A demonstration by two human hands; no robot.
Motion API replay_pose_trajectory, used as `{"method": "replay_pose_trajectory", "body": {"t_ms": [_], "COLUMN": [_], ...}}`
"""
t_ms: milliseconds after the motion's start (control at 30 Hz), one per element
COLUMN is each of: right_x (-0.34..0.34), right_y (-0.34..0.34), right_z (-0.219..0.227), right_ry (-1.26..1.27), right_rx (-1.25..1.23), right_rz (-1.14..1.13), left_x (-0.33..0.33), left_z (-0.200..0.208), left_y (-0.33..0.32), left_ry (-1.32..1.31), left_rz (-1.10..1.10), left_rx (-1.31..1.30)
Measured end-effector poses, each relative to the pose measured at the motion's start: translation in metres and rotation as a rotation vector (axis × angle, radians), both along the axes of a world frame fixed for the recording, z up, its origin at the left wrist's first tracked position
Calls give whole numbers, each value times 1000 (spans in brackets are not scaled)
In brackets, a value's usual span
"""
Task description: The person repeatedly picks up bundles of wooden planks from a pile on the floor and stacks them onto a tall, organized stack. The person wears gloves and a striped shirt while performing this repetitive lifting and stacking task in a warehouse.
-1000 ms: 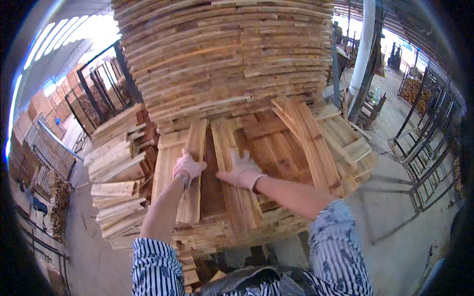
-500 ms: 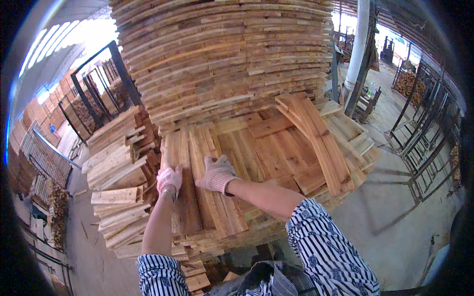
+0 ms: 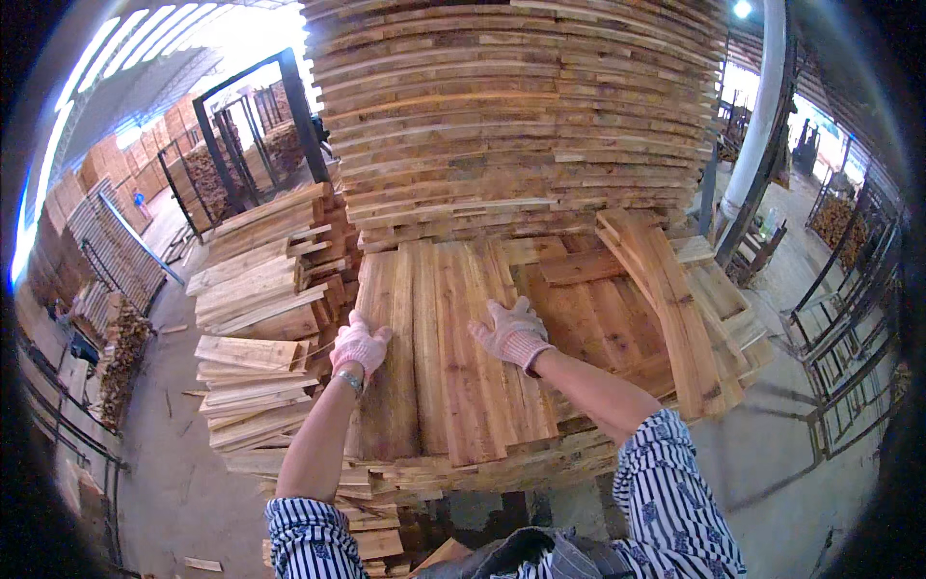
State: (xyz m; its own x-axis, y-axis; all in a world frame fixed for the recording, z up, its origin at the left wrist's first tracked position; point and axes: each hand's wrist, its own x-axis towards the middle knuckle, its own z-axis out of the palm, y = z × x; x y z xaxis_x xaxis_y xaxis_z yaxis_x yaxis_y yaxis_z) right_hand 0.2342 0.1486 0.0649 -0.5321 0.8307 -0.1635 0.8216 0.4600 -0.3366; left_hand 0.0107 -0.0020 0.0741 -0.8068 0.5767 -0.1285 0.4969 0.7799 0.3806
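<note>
My left hand, in a pale pink knit glove, rests at the left edge of a light wooden board, thumb apart from the fingers. My right hand, gloved alike, lies with fingers spread on a reddish-streaked board near the right side of the row. Between my hands several boards lie lengthwise, side by side, on top of a low stack. Neither hand is wrapped round a board. Farther right, a long board lies slanted over the stack.
A tall wall of stacked boards rises just behind. To the left stands an uneven pile of short boards. A white post and dark metal racks stand to the right on the concrete floor.
My right hand has moved right, away from the left one, and its fingers have spread. The boards under my hands now form a wider, flatter row. The whole view has shifted.
</note>
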Motion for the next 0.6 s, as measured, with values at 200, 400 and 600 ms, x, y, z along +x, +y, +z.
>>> {"method": "replay_pose_trajectory", "body": {"t_ms": [200,400,600], "right_x": [-6,-6,7], "right_y": [-19,23,39], "right_z": [8,-10,-5], "right_ry": [-9,86,161], "right_rx": [-68,73,16], "right_rz": [29,30,143], "left_x": [-23,-24,-41], "left_z": [-13,-22,-24], "left_y": [-21,31,34], "left_ry": [-58,11,103], "left_rz": [34,43,16], "left_rx": [94,263,116]}}
